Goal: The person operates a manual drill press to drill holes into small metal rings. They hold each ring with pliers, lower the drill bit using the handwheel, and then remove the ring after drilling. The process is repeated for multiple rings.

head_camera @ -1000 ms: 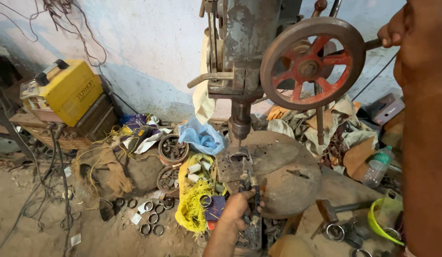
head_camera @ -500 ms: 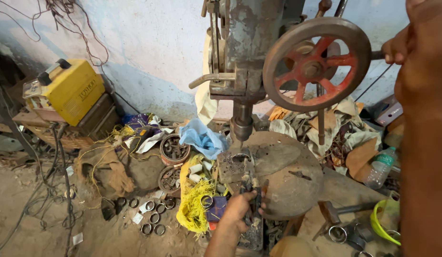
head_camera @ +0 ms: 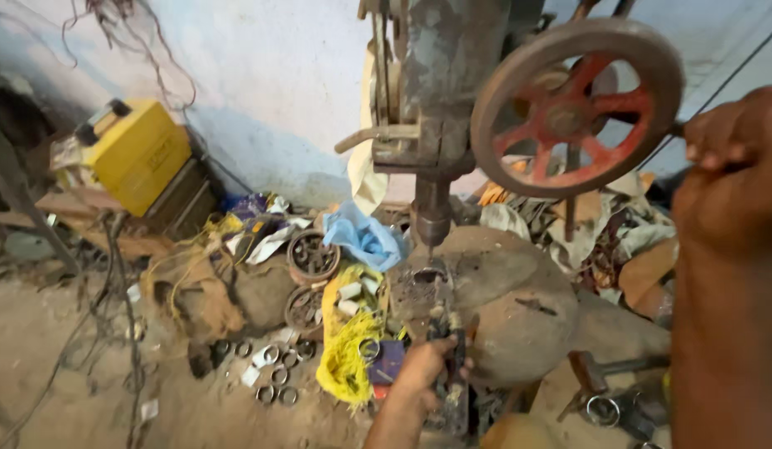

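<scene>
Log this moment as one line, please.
left hand: grips dark metal clamp handle under drill bit | right hand: grip shut on red-spoked feed wheel's handle | round rusty drill table: workpiece unclear

Dim, soft daylight; mild motion blur throughout, edges smeared, shadows weak.

A yellow box-shaped machine case (head_camera: pixel 137 162) w/ a black top handle is seen far left by the wall, a dark printed label (head_camera: pixel 160 155) set on its front face, text too blurred to tell. Crumpled coloured wrappers (head_camera: pixel 257 224) are scattered on the floor just right of it. No signs or screens are seen.
</scene>
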